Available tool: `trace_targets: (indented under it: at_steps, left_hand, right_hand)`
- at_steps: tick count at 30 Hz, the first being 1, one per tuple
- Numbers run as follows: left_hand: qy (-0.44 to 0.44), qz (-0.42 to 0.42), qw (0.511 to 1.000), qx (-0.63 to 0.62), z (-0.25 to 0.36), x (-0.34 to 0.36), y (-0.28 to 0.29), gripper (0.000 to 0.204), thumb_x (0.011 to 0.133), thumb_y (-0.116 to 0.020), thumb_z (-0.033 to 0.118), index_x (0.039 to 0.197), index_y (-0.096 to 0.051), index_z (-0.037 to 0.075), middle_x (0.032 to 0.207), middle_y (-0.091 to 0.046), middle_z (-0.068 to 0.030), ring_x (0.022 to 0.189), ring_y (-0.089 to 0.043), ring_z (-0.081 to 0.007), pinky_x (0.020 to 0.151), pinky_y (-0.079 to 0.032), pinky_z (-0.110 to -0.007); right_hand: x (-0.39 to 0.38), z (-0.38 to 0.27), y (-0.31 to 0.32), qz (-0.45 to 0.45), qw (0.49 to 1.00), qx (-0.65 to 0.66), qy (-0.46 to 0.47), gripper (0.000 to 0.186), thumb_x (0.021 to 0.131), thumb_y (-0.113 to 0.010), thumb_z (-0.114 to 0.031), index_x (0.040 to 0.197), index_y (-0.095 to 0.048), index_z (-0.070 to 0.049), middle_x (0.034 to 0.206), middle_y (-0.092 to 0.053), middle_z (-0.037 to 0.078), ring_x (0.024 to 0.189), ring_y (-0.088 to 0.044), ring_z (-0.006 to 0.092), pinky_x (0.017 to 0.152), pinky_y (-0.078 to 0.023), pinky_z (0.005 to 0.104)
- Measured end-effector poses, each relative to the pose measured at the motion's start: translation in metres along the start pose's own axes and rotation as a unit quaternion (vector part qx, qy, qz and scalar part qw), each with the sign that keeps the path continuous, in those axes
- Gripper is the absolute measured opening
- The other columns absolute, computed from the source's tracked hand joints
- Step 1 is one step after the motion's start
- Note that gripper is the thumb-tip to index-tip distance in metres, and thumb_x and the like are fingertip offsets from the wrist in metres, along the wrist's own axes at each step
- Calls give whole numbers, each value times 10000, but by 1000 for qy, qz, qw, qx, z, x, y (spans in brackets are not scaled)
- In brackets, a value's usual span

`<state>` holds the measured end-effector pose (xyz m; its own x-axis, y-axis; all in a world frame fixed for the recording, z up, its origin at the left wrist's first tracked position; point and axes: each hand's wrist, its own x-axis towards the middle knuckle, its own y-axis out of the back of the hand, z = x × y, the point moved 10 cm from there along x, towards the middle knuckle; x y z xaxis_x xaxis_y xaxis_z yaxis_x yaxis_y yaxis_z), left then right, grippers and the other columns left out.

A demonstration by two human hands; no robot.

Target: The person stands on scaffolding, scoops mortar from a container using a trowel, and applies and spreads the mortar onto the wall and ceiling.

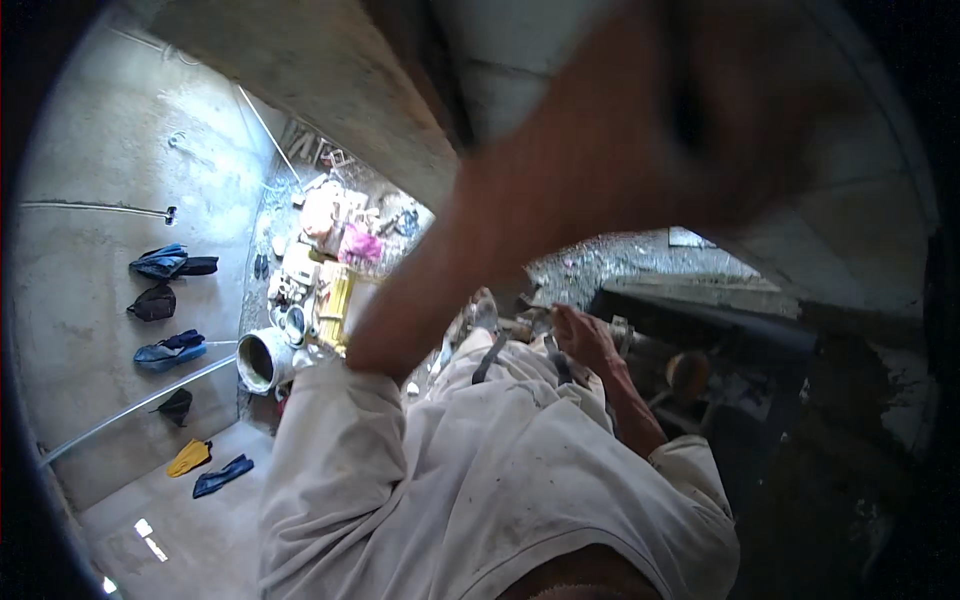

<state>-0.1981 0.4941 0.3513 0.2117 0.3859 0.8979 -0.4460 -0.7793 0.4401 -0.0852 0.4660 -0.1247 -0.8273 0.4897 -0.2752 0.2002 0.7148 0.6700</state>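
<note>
My left hand (pixel 640 130) is raised high and very close in front of me, across the upper right. Motion smears its fingers, and I cannot make out whether anything is in it. Its forearm comes out of a pale sleeve and hides much of the ground behind. Lower down, my right hand (pixel 585 338) is beside my leg, fingers curled and partly hidden. A metal fitting (pixel 621 334) lies just right of it; what the fingers hold, if anything, does not show. Dark straps (pixel 489 358) cross my pale clothing.
A bucket (pixel 257 362) stands at left, near a yellow stack (pixel 333 300) and a pink cloth (pixel 360 244). Clothes (pixel 172 350) hang on the grey wall. A concrete beam (pixel 310 75) slants overhead. Dark machinery (pixel 690 375) and a black surface (pixel 720 325) are at right.
</note>
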Motion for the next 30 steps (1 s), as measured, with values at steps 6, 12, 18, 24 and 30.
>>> trace_targets:
  at_steps: [6,12,18,24,30]
  left_hand:
    - [230,-409,811,-348,25,-161,72,523,862,-588,284,1327,-439,96,1199,-560,-159,977,-598,-322,845,-491,-416]
    - [537,-233,705,-401,-38,-282,176,339,853,-623,213,1123,-599,8,1095,-634,-140,1020,-608,-227,806,-516,-337]
    - [611,-482,618,-112,-21,-553,66,547,875,-525,464,1256,-497,72,1209,-559,-163,1090,-549,-264,932,-428,-380]
    - [752,-306,402,-424,75,-741,-3,531,872,-481,501,1134,-593,53,1120,-602,-170,1009,-556,-229,877,-421,-364]
    - [725,-368,546,-203,56,-850,-20,463,890,-441,440,1078,-595,46,1083,-609,-173,1008,-566,-294,876,-428,-387]
  right_hand:
    - [23,-123,59,75,988,33,133,383,732,-651,-172,1094,-563,-83,905,-630,139,791,-620,323,706,-492,394]
    - [45,-226,157,219,938,-56,263,370,654,-728,-137,1002,-605,-107,751,-615,112,659,-617,285,593,-497,351]
    - [78,-344,121,78,891,-176,411,370,643,-721,-196,992,-618,-127,794,-634,58,736,-617,280,640,-496,365]
    - [13,-330,287,614,712,-144,310,419,798,-670,-197,1140,-525,-5,1046,-591,115,918,-586,207,737,-498,326]
    - [-64,-360,413,831,500,-134,204,495,833,-655,-312,1174,-492,6,1019,-599,129,891,-600,244,763,-493,349]
